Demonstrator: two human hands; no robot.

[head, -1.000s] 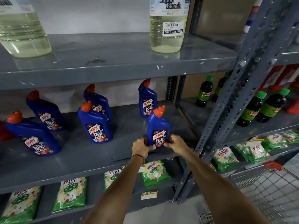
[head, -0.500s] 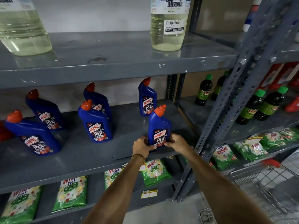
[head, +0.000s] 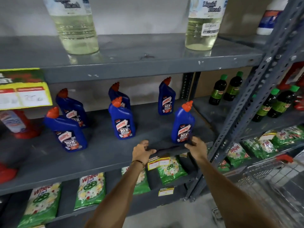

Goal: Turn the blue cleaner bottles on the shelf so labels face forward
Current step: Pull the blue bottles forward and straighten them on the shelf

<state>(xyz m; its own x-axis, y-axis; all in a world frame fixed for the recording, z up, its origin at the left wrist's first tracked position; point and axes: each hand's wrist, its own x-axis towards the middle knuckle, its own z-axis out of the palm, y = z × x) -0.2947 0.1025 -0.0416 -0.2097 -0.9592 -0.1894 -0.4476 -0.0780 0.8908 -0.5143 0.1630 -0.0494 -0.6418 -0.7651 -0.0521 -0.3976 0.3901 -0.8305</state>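
Several blue cleaner bottles with orange caps stand on the grey middle shelf (head: 102, 155). The front right bottle (head: 182, 124) stands upright near the shelf's front edge, label toward me. My right hand (head: 195, 146) is at its lower right, fingers apart, just off its base. My left hand (head: 142, 151) hovers open over the shelf edge, well left of that bottle. A front middle bottle (head: 122, 120), a front left bottle (head: 65, 130) and a back right bottle (head: 166, 97) also show their labels. Two more back bottles (head: 72, 106) (head: 117, 94) are partly hidden.
Two clear bleach bottles (head: 77, 25) (head: 203, 23) stand on the top shelf. Green detergent packs (head: 89, 190) lie on the shelf below. A slotted steel upright (head: 246, 102) stands right of my hands. Dark green-capped bottles (head: 218, 90) fill the neighbouring rack; a wire cart (head: 271, 183) is lower right.
Both hands have let go of the front right bottle; the left hand has moved left along the shelf edge. The view has shifted left, showing a yellow price tag and a red bottle.
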